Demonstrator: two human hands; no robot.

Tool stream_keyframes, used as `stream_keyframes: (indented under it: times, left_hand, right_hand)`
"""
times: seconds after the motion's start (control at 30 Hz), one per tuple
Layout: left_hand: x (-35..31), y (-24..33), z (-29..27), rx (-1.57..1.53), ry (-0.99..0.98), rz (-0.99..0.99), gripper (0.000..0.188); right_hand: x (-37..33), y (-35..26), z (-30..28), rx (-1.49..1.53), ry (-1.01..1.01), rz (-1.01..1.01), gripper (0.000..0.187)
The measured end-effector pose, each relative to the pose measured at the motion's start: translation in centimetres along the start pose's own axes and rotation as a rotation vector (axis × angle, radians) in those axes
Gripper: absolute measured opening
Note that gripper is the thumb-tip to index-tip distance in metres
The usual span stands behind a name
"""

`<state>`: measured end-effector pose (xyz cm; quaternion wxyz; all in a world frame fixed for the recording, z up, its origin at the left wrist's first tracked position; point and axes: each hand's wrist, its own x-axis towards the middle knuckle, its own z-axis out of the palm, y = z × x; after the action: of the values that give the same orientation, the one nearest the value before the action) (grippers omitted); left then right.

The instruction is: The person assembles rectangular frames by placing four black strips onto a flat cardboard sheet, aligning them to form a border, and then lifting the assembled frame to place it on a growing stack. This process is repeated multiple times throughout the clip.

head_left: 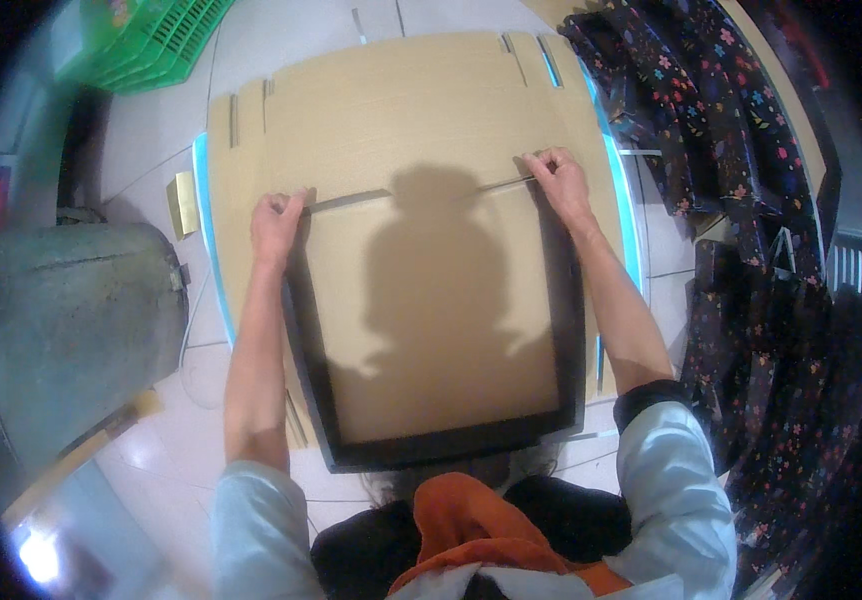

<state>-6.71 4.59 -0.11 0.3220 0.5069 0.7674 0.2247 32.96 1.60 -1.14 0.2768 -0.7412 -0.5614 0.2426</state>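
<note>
A large brown cardboard sheet (391, 100) with narrow slots near its far edge lies in front of me. Over its near part rests a black rectangular frame (451, 444), with cardboard showing through the middle. My left hand (279, 225) is closed at the frame's far left corner, thumb and fingers pinched together. At the far right corner, my right hand (559, 185) pinches in the same way. Between the hands runs a thin grey strip (351, 201), its middle lost in the shadow of my head and body. Exactly what lies between the fingertips is hidden.
Light blue edging (627, 230) shows along the sheet's sides. Dark flower-patterned pieces (691, 90) are stacked at right. A green plastic crate (166, 45) stands far left, and a worn grey box-like object (76, 310) nearer. Pale floor tiles (271, 30) lie underneath.
</note>
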Motion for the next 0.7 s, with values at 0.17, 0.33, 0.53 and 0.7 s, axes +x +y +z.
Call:
stream_keyframes:
  times: [0.17,0.33,0.53,0.7]
  left_hand:
    - [1.3,-1.0,-0.3,-0.127,-0.098,-0.158,0.065]
    - [0.8,0.2,-1.1,-0.298,-0.175,-0.173,0.086]
    - [1.1,-0.7,-0.9,-0.236,-0.028,-0.013,0.058]
    - [-0.6,-0.3,-0.7,-0.041,0.168,0.340,0.040]
  right_hand:
    - [0.5,0.3,0.1,-0.029,0.006,0.070,0.049]
    - [0.9,1.2,0.8,-0.003,0.101,0.029,0.076]
    - [1.3,1.8,1.5,0.065,0.151,0.037,0.079]
    - [-0.3,-0.6,0.3,0.255,0.177,0.128,0.052]
